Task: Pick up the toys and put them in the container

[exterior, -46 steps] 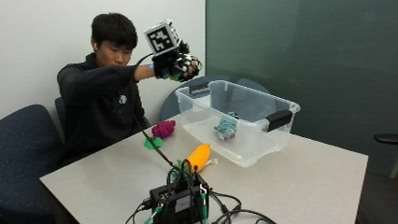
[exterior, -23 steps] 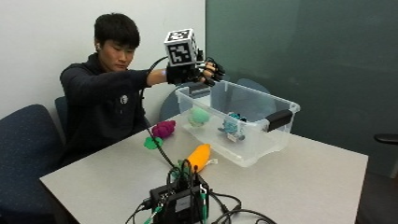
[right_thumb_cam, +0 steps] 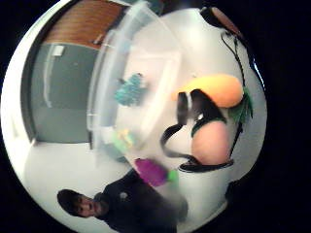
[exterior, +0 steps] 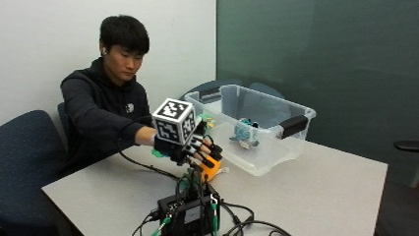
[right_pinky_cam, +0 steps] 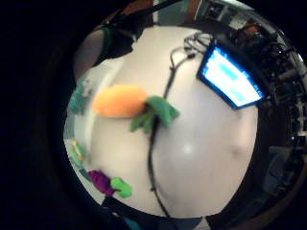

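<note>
My gloved right hand (exterior: pixel 190 146) hovers with fingers spread just above an orange plush carrot (exterior: pixel 211 168) lying on the grey table (exterior: pixel 314 196); it holds nothing. The little finger side palm view has the carrot (right_pinky_cam: pixel 117 100) and its green leaves (right_pinky_cam: pixel 156 114) right under the palm. My thumb (right_thumb_cam: pixel 210 141) shows beside the carrot (right_thumb_cam: pixel 214 90). A purple toy (right_thumb_cam: pixel 150 171) with a green top lies on the table nearer the person. The clear container (exterior: pixel 288 142) stands behind the carrot and holds a teal toy (exterior: pixel 245 133) and a green-yellow toy (exterior: pixel 208 120).
A black device with a lit screen (right_pinky_cam: pixel 230 76) and a tangle of cables (exterior: pixel 196 211) sits at the table's front edge. A black cable (right_pinky_cam: pixel 152 148) runs across the table past the carrot's leaves. Blue chairs (exterior: pixel 26 147) stand behind the table.
My hand was raised at the container's rim, where a green-yellow toy dropped inside. It has since come down and toward the front, over the carrot.
</note>
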Tool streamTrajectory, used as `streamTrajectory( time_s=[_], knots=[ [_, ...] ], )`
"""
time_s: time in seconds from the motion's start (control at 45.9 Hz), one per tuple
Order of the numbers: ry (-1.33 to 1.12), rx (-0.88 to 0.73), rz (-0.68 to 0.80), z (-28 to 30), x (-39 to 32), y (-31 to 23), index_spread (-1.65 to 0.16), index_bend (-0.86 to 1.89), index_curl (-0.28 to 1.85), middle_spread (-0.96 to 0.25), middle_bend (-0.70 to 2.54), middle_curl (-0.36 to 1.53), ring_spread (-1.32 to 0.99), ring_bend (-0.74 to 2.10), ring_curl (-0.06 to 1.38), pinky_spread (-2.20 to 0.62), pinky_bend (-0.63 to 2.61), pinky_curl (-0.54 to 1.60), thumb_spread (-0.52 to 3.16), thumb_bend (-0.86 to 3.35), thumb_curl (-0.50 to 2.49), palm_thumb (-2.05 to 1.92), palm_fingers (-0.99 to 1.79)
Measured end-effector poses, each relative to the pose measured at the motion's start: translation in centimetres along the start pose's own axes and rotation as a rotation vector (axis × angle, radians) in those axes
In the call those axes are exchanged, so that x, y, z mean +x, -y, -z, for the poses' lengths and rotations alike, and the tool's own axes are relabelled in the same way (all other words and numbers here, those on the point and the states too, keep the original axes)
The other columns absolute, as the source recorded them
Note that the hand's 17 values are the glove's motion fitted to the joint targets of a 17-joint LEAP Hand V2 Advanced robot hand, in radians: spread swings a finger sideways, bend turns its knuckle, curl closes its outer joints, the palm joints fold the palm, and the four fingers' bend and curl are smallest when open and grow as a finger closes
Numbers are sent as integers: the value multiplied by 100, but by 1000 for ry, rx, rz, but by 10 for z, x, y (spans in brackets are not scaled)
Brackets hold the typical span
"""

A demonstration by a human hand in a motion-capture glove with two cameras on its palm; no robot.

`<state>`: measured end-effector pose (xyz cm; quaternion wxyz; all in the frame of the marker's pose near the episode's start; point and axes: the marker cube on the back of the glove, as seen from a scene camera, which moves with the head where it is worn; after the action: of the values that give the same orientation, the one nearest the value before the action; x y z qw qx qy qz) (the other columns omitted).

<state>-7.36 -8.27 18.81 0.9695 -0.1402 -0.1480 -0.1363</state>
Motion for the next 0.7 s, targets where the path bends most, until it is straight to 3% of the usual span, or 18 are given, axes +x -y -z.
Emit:
streamTrajectory(
  time_s=[0.174, 0.283, 0.37, 0.523, 0.697],
  knots=[
    [-103, -141, 2, -57, 13, 26, -27, 17, 46, -7, 20, 48, -16, 47, 22, -3, 75, 33, 144, 11, 38, 24, -8],
    [-150, -78, 19, -66, 12, 35, -29, 7, 38, -10, 33, 50, -23, 66, 24, -7, 74, 31, 135, 8, 38, 25, 21],
    [-136, -47, 34, -68, 8, 37, -30, 5, 31, -15, 47, 55, -31, 91, 30, -23, 92, 33, 131, 5, 37, 24, 72],
    [-95, -20, 58, -65, 0, 30, -28, 14, 31, -20, 68, 67, -37, 119, 43, -32, 103, 42, 136, 8, 37, 33, 99],
    [-63, 27, 80, -37, -13, 13, -26, 21, 37, -23, 81, 78, -39, 132, 53, -37, 109, 50, 143, 12, 36, 41, 100]
  ],
)
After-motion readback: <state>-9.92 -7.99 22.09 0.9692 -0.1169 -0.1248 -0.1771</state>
